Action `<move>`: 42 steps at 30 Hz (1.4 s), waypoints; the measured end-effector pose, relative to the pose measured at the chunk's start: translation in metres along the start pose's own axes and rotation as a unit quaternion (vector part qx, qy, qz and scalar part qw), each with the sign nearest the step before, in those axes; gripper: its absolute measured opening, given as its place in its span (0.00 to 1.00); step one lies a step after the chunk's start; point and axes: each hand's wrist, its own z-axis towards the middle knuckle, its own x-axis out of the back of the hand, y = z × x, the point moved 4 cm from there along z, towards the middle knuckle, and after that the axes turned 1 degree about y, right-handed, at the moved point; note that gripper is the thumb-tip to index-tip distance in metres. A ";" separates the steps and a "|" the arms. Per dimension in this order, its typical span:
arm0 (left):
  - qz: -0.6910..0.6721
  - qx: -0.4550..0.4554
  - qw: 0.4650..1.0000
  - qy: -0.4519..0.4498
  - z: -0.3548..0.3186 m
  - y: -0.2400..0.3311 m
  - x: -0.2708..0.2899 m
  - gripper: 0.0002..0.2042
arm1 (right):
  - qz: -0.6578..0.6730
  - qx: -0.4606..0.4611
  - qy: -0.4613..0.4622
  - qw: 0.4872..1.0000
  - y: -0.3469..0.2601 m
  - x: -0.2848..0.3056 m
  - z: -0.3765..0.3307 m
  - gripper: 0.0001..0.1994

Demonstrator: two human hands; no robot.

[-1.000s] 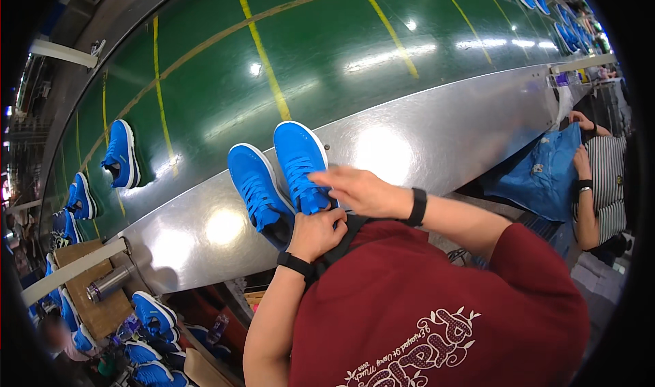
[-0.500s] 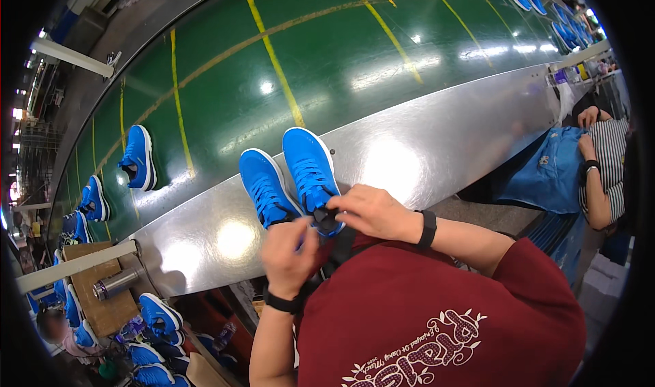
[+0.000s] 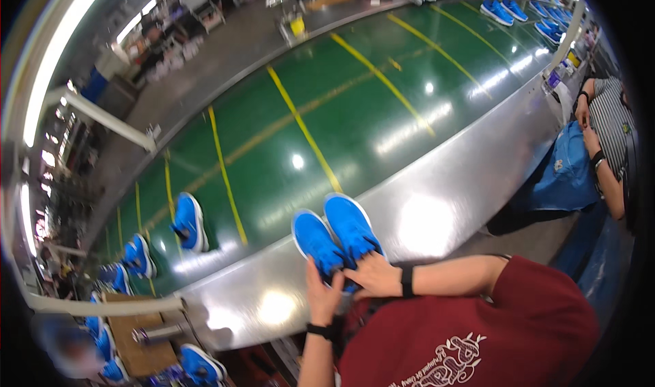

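Observation:
A pair of blue sneakers with white soles stands on the metal ledge before me, toes pointing away. At the heel end of the left sneaker (image 3: 315, 237), my left hand (image 3: 323, 293) has its thumb and fingers closed around the collar. My right hand (image 3: 375, 275) lies over the opening of the right sneaker (image 3: 349, 225), its fingers bent at the tongue and collar. Its fingertips come close to my left thumb between the two heels. My hands cover both shoe openings, so the insides are hidden.
Beyond the ledge (image 3: 423, 223) runs a green conveyor belt (image 3: 273, 148) with yellow lines. More blue sneakers (image 3: 190, 222) sit on it at left and far right. A metal cylinder (image 3: 160, 332) and cardboard (image 3: 140, 353) are at lower left. A co-worker in stripes (image 3: 609, 124) is at right.
The view has shifted, so the belt's far side now shows. My left hand has come from a blurred, raised position down to the left sneaker's heel. My right hand stays at the right sneaker.

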 end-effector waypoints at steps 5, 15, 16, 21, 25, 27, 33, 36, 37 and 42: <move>-0.263 0.123 0.956 -0.046 -0.002 0.023 -0.013 0.38 | -0.012 -0.037 -0.034 0.999 0.044 0.042 -0.030 0.24; 0.297 -0.040 0.951 -0.075 0.009 -0.022 -0.036 0.39 | -0.091 -0.146 0.079 0.982 0.112 0.125 -0.046 0.23; 0.364 -0.031 0.925 -0.103 0.009 -0.020 -0.044 0.41 | -0.100 -0.158 0.082 0.979 0.123 0.131 -0.046 0.23; 0.450 0.120 0.852 -0.237 0.031 0.116 -0.034 0.39 | -0.091 -0.163 0.109 0.976 0.188 0.151 -0.003 0.23; 0.453 0.097 0.858 -0.223 0.023 0.126 -0.032 0.40 | -0.126 -0.080 0.183 0.972 0.233 0.174 0.067 0.22; 0.448 0.104 0.864 -0.207 0.022 0.126 -0.033 0.41 | -0.147 -0.091 0.187 0.967 0.257 0.184 0.103 0.22; 0.421 0.135 0.883 -0.156 0.020 0.121 -0.029 0.43 | -0.084 -0.283 -0.035 0.955 0.325 0.163 0.160 0.32; 0.403 0.138 0.890 -0.161 0.021 0.118 -0.030 0.45 | -0.157 -0.214 0.086 0.960 0.306 0.133 0.144 0.34; 0.396 0.137 0.892 -0.168 0.022 0.117 -0.031 0.45 | -0.122 -0.202 0.151 0.960 0.296 0.122 0.135 0.32; 0.360 0.122 0.905 -0.191 0.022 0.116 -0.037 0.47 | -0.049 -0.224 0.217 0.949 0.242 0.081 0.019 0.30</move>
